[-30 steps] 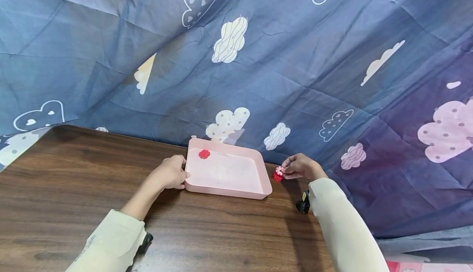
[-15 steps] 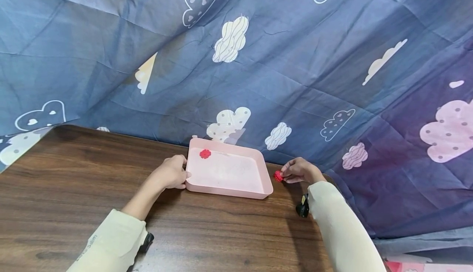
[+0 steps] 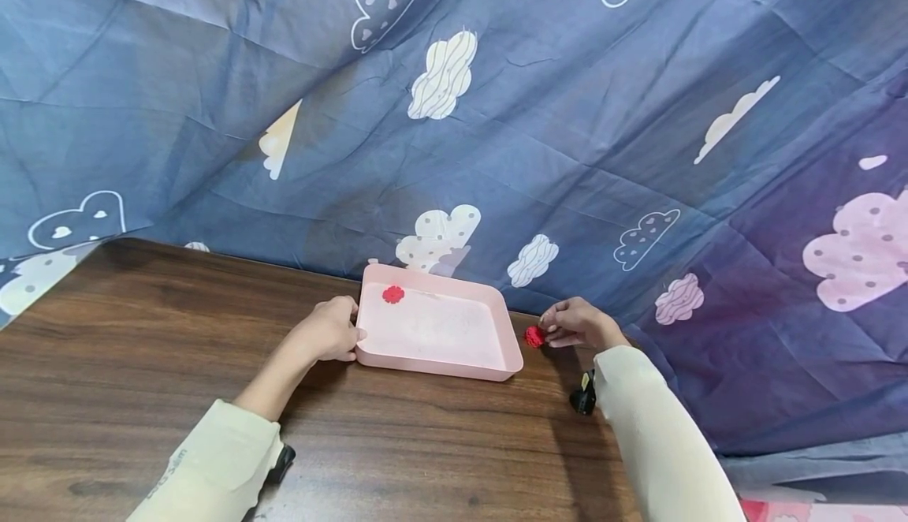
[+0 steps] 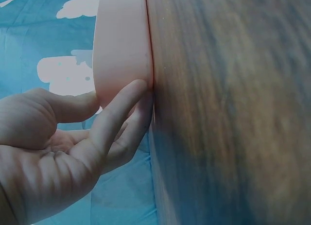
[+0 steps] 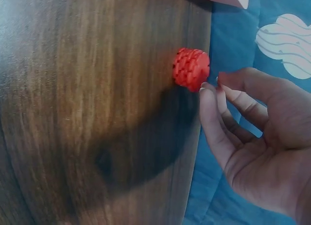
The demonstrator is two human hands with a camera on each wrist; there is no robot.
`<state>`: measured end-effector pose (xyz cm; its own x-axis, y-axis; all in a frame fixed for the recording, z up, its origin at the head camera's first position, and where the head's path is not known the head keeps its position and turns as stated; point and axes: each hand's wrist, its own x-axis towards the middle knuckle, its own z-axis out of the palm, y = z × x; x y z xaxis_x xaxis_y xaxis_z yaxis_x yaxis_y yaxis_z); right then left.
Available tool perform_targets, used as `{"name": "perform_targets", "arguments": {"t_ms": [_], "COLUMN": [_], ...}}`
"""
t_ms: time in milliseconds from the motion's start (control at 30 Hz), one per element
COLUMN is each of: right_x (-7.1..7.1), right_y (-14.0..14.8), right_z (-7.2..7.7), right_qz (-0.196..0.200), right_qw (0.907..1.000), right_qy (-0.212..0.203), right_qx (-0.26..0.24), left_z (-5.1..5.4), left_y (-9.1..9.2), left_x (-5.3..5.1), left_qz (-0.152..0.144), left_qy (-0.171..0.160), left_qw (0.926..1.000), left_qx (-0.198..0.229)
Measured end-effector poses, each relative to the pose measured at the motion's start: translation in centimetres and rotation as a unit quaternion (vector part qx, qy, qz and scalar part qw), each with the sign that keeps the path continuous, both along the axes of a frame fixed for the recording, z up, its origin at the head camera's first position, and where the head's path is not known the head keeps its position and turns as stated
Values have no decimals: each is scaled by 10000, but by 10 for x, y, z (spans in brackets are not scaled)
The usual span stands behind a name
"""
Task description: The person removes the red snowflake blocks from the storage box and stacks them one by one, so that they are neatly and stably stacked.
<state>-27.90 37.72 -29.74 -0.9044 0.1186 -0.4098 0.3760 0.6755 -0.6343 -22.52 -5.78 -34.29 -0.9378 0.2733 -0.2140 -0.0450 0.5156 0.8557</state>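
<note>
On the table, my left hand (image 3: pixel 330 331) grips the left wall of a shallow pink tray (image 3: pixel 440 367). In the left wrist view its thumb is at the rim and its fingers (image 4: pixel 119 113) lie along the outer wall, near the table. A red flower-shaped disc (image 3: pixel 393 294) lies inside the tray, at the back left. Right of the tray stands a short stack of red flower-shaped discs (image 5: pixel 191 69). My right hand (image 3: pixel 573 323) is at this stack, fingertips beside its upper edge. A small gap shows between thumb and finger; whether they touch the stack is hard to tell.
The brown wooden table (image 3: pixel 397 451) meets a blue cloud-print cloth (image 3: pixel 340 151) hanging close behind the tray and the stack. The cloth also closes off the right side. Dark wrist devices (image 3: pixel 583 396) sit by both sleeves.
My right hand lowered a flower-shaped disc, which looked pinkish, onto the red stack; that disc no longer shows apart. Since then the hand has risen slightly. The left hand and tray stay put.
</note>
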Motion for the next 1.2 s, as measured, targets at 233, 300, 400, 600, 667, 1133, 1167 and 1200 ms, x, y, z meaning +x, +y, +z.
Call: {"name": "perform_targets", "arguments": {"t_ms": [233, 300, 400, 600, 667, 1133, 1167, 1200], "right_x": [-9, -14, -21, -32, -35, -55, -56, -57], "right_y": [-9, -16, -28, -62, -73, -133, -136, -139], "right_z": [14, 20, 29, 36, 37, 34, 33, 32], "right_qz": [127, 148, 259, 460, 520, 736, 785, 832], "right_qw": [9996, 9994, 9989, 9988, 9986, 9971, 9967, 9964], "right_qy": [-77, -92, -105, -108, -73, 1, -12, -34], "right_qx": [-235, -312, -366, -143, -85, -213, -198, -178], "left_z": [1, 2, 2, 0, 1, 2, 2, 2], "left_y": [1, 2, 2, 1, 2, 3, 3, 3], "left_x": [0, 0, -1, 0, 1, 2, 2, 2], "left_qz": [11, 21, 52, 106, 108, 151, 153, 158], "left_qy": [31, 29, 34, 52, 70, 97, 97, 95], "left_qw": [10000, 10000, 10000, 9998, 9998, 9995, 9995, 9995], "left_qx": [-74, -54, -63, -127, -145, -253, -250, -241]}}
